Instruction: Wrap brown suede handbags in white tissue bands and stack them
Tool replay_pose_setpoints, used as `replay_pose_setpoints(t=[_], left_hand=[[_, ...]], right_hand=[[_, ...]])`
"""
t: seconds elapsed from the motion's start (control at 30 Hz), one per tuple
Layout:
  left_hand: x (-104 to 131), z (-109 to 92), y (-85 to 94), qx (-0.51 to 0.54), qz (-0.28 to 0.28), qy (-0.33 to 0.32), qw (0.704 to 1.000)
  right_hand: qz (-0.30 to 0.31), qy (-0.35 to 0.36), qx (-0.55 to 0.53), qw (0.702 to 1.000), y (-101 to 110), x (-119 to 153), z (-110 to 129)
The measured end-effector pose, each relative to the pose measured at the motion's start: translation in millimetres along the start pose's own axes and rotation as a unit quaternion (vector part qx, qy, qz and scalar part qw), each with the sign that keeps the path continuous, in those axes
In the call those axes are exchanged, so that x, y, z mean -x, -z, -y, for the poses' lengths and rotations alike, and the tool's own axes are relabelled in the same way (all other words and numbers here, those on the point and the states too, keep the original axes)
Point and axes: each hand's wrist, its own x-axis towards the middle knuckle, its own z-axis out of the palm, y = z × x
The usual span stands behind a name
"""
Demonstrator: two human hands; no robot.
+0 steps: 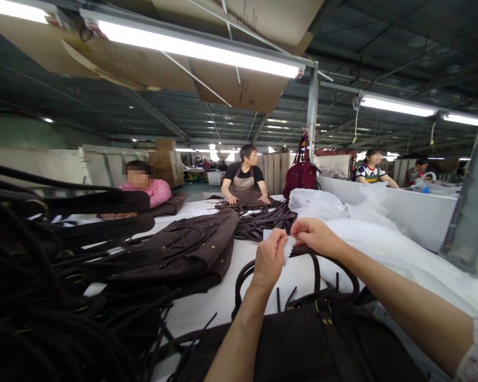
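My left hand [271, 258] is closed on a small piece of white paper [289, 249] with a jagged edge, held up above the table. Close beside it, my right hand [311, 233] pinches at the paper's upper edge; whatever sits between those fingertips is too small to make out. Below both hands lies a dark brown handbag [295, 339] with gold-coloured metal fittings. Its rounded handles [239, 284] stand up just under my hands, and part of the bag is hidden by my forearms.
Dark brown bags [191, 249] and straps pile up at left. White plastic sheeting [354, 233] covers the right side. A co-worker [242, 178] handles brown pieces across the white table [201, 313]; another person [159, 192] sits at left. A maroon bag [301, 175] hangs on a post.
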Motion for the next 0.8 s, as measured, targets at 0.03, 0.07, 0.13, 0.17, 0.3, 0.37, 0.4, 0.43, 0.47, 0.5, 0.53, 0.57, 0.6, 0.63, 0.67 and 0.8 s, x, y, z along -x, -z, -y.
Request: replay_pose_setpoints(t=[0.03, 0.07, 0.13, 0.17, 0.3, 0.37, 0.4, 0.43, 0.47, 0.5, 0.53, 0.57, 0.6, 0.63, 0.67, 0.8], left_hand=[[0.1, -0.2, -0.4, -0.004, -0.004, 0.003, 1.0], [-0.3, -0.4, -1.0, -0.006, -0.009, 0.007, 1.0], [-1.8, -0.5, -2.6, -0.008, -0.016, 0.012, 1.0], [-2.3, -0.6, -3.3, -0.008, -0.018, 0.013, 1.0], [-1.3, -0.7, -4.6, -0.003, -0.017, 0.01, 1.0], [-0.6, -0.2, -3.8, 0.004, -0.006, -0.001, 1.0], [-1.2, 0.4, -3.0, 0.009, 0.004, -0.009, 1.0], [-2.8, 1.1, -1.9, 0.014, 0.016, -0.017, 1.0], [-5.6, 2.0, -0.6, 0.018, 0.029, -0.025, 0.999], [-9.5, 3.0, 1.0, 0.022, 0.04, -0.031, 0.998], [-14.5, 4.0, 2.8, 0.025, 0.047, -0.035, 0.998], [-20.1, 4.9, 4.7, 0.029, 0.051, -0.036, 0.998], [-25.7, 5.6, 6.7, 0.034, 0.051, -0.037, 0.997], [-30.8, 6.2, 8.5, 0.038, 0.05, -0.037, 0.997], [-34.8, 6.6, 10.1, 0.043, 0.05, -0.037, 0.997], [-36.3, 8.5, 13.3, 0.054, 0.08, -0.04, 0.994]], right_hand=[[0.001, -0.046, -0.06, 0.997, 0.2, -0.8, 0.2], [0.003, -0.086, -0.108, 0.99, 0.7, -1.4, 1.2], [0.031, -0.12, -0.15, 0.981, 2.3, -1.7, 4.7], [0.047, -0.11, -0.145, 0.982, 3.1, -1.5, 6.3], [0.072, -0.04, -0.056, 0.995, 3.5, -1.4, 5.6], [0.053, -0.003, 0.016, 0.998, 1.7, -3.9, 1.8], [0.042, 0.018, 0.053, 0.998, 0.8, -6.4, 0.3], [0.028, 0.04, 0.085, 0.995, 0.2, -9.8, -0.3], [0.013, 0.058, 0.11, 0.992, 0.2, -13.9, 0.3], [0.0, 0.069, 0.127, 0.99, 0.8, -18.7, 2.2], [-0.012, 0.076, 0.137, 0.988, 2.0, -23.8, 5.2], [-0.023, 0.085, 0.148, 0.985, 3.8, -28.9, 8.9], [-0.032, 0.093, 0.157, 0.983, 6.0, -33.6, 12.9], [-0.036, 0.101, 0.162, 0.981, 8.1, -37.6, 16.5], [-0.033, 0.106, 0.163, 0.98, 9.9, -40.7, 19.1], [0.011, 0.099, 0.143, 0.985, 7.5, -42.2, 13.8]])
